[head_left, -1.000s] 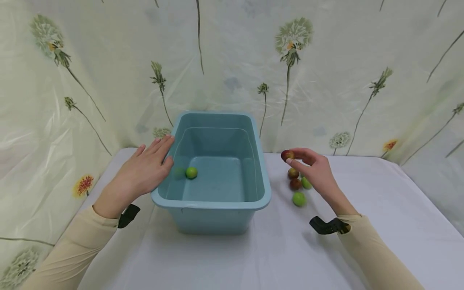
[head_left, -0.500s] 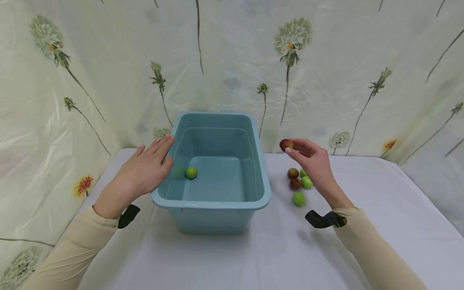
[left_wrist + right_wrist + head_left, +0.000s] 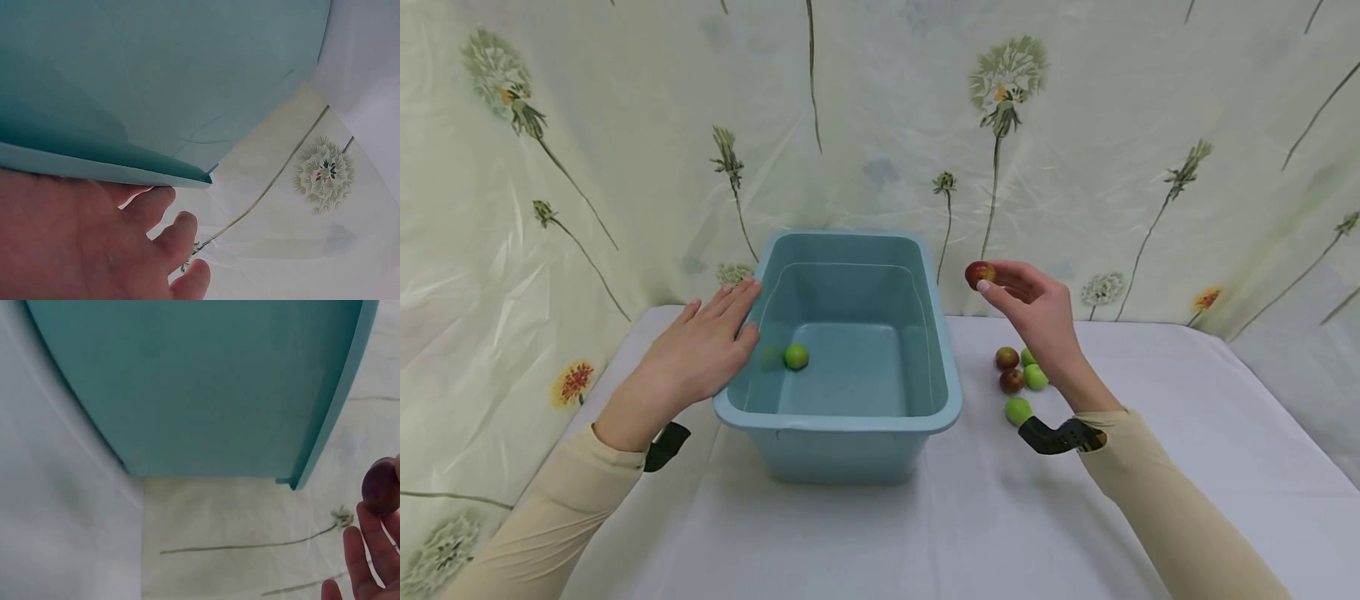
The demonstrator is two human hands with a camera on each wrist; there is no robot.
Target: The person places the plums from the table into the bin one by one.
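Observation:
A blue-green plastic basin (image 3: 838, 423) stands on the table with one green fruit (image 3: 796, 357), like a small lime or plum, inside at its left. My left hand (image 3: 700, 346) rests with straight fingers along the basin's left rim; the left wrist view shows the palm right under that rim. Between thumb and fingertips my right hand (image 3: 1037, 312) pinches a dark red plum (image 3: 980, 275), raised to the right of the basin's far right rim. In the right wrist view the plum (image 3: 381, 487) sits at the fingertips, beyond the basin's outer wall.
Below the right hand, two reddish plums (image 3: 1011, 381) and several green fruits (image 3: 1018, 412) lie on the white tablecloth (image 3: 865, 542), right of the basin. A plastic curtain (image 3: 880, 117) with a dandelion print hangs behind the table and along its sides.
My right hand has lifted the red plum higher and carried it left, closer to the basin, uncovering green fruits beneath. The left hand and the basin have stayed put.

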